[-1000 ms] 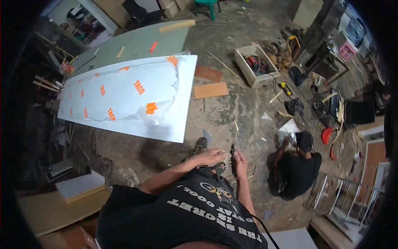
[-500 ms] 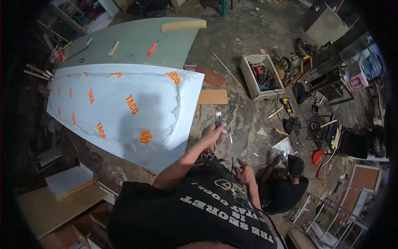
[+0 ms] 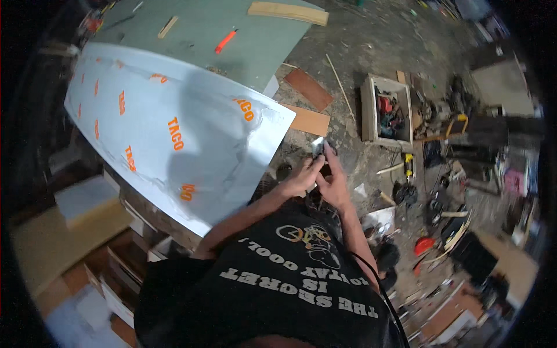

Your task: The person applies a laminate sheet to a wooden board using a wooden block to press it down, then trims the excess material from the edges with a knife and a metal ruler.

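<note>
Both my hands are together in front of my shirt, near the right corner of a white sheet. My left hand [image 3: 303, 178] grips a small dark tool with a shiny silvery end [image 3: 318, 145]; blur keeps me from telling its exact kind. Closing on the same tool from the right is my right hand [image 3: 334, 181], its fingers pressed along the side. The white sheet [image 3: 226, 136] lies to the left, under crinkled clear film with orange print. An orange-red cutter [image 3: 225, 41] rests beyond it on a grey-green panel [image 3: 194, 52].
Wood strips [image 3: 288, 11] and brown boards [image 3: 310, 119] lie around the sheets. A wooden crate [image 3: 368, 113] of tools stands on the littered floor, with a yellow-and-black tool [image 3: 408, 165] nearby. A black cable [image 3: 380, 278] runs beside my right arm. At lower right, a co-worker [image 3: 386, 255] is partly hidden.
My right hand has risen from beside my shirt to meet my left hand at the tool. The whole view has shifted and turned, with the crate now farther right.
</note>
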